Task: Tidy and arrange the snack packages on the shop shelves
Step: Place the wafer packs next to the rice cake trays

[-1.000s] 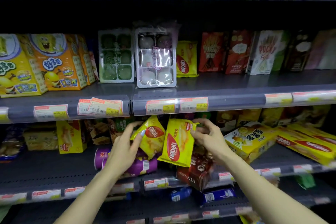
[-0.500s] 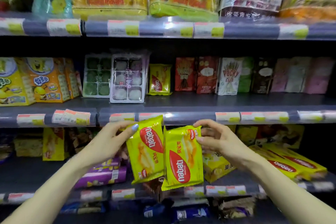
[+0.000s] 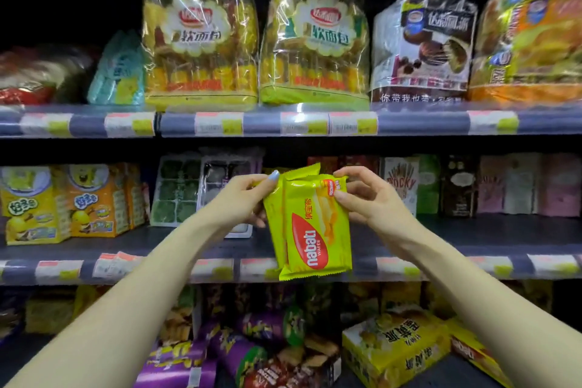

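At frame centre, before the middle shelf (image 3: 472,231), I see the left hand (image 3: 242,198) and right hand (image 3: 368,198) pinching two overlapped yellow wafer packets (image 3: 315,230); bread bags (image 3: 201,41) line the dim upper tier.

— What did the snack packages look like?
— Two flat yellow-green Nabati wafer packets. The front packet (image 3: 318,230) carried a red oval logo with white lettering and a picture of wafers above it. The rear packet (image 3: 275,217) sat behind it, offset toward the left, so only its left strip and top corner showed.
— How were they posed?
— Upright, overlapped nearly face to face, pinched at their crimped top edges and hanging free.
— And where?
— In front of the middle shelf (image 3: 472,231), their bottom seams level with its front edge; neither rested on it.
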Demonstrator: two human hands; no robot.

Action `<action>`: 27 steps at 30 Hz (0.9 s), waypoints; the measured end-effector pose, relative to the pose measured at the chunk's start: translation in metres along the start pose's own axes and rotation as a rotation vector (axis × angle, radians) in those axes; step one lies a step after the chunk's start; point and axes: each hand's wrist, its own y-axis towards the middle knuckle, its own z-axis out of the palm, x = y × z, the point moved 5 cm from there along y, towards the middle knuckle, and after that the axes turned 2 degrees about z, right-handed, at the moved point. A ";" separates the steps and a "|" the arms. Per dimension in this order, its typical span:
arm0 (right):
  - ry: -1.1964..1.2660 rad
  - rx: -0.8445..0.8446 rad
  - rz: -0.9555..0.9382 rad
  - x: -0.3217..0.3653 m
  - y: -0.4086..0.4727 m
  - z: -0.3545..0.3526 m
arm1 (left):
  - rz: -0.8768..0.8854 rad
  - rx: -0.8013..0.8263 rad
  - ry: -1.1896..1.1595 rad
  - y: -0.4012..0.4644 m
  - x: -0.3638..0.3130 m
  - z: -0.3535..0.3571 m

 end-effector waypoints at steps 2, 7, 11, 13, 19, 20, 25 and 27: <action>0.027 -0.011 0.001 -0.003 0.019 0.010 | -0.021 -0.005 -0.034 0.017 0.004 -0.003; 0.044 -0.064 0.008 -0.028 0.054 0.020 | -0.163 -0.092 -0.252 0.046 0.033 -0.013; 0.044 -0.114 0.024 -0.050 0.074 0.017 | -0.162 -0.027 -0.224 0.062 0.056 -0.015; 0.031 -0.138 0.003 -0.055 0.084 0.016 | -0.130 -0.009 -0.196 0.068 0.061 -0.016; 0.109 -0.084 0.050 -0.075 0.106 0.019 | -0.077 -0.029 -0.205 0.079 0.072 -0.013; 0.131 -0.039 0.096 -0.080 0.106 0.021 | -0.072 -0.025 -0.214 0.080 0.075 -0.012; -0.025 0.119 0.275 -0.096 0.110 0.027 | -0.040 -0.011 -0.215 0.078 0.073 -0.012; -0.064 0.086 0.273 -0.100 0.116 0.024 | -0.013 -0.073 -0.226 0.073 0.073 -0.018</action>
